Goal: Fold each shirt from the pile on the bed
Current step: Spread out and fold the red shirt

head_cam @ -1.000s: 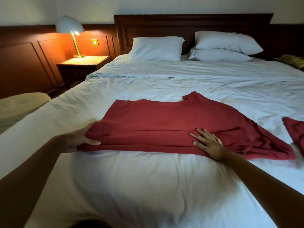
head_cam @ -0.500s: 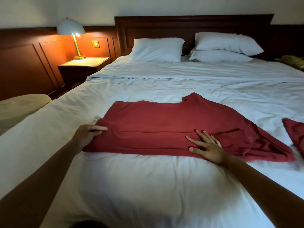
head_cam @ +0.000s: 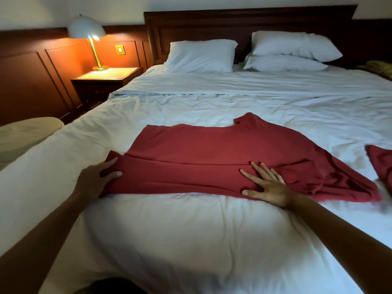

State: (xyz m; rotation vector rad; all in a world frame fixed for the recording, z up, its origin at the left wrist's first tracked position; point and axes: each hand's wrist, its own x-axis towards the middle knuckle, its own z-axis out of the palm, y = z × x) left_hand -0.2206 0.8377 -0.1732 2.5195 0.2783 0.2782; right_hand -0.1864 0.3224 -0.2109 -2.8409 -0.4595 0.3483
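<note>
Head view, one entry per item.

Bed (head_cam: 191, 240): white, rumpled sheet, filling most of the scene. It carries the work.

Red shirt (head_cam: 212, 153): lies crosswise on the near middle of the bed, collar toward the far side. A long band along its near edge is already turned over the body. The right end trails out in loose wrinkles toward the right.

Left hand (head_cam: 95, 179): at the shirt's left end, thumb on top and fingers closed around the doubled cloth, holding it.

Right hand (head_cam: 267, 185): flat on the near edge of the shirt, right of centre, fingers spread wide and straight, pressing the cloth down and holding nothing.

Second red garment (head_cam: 381, 164): at the far right edge of the frame, apart from the shirt and only partly in view. Its kind cannot be told.

Pillows (head_cam: 201, 56), lamp (head_cam: 87, 30), nightstand (head_cam: 108, 77): at the far end and far left, not involved.

Step in hand, as judged: the first shirt is mid-fold, lengthwise fold laid and being smoothed.

Next move, as judged: carry the held left end over toward the right while the flat hand pins the crease. The loose right end needs straightening first, or the fold will bunch.
</note>
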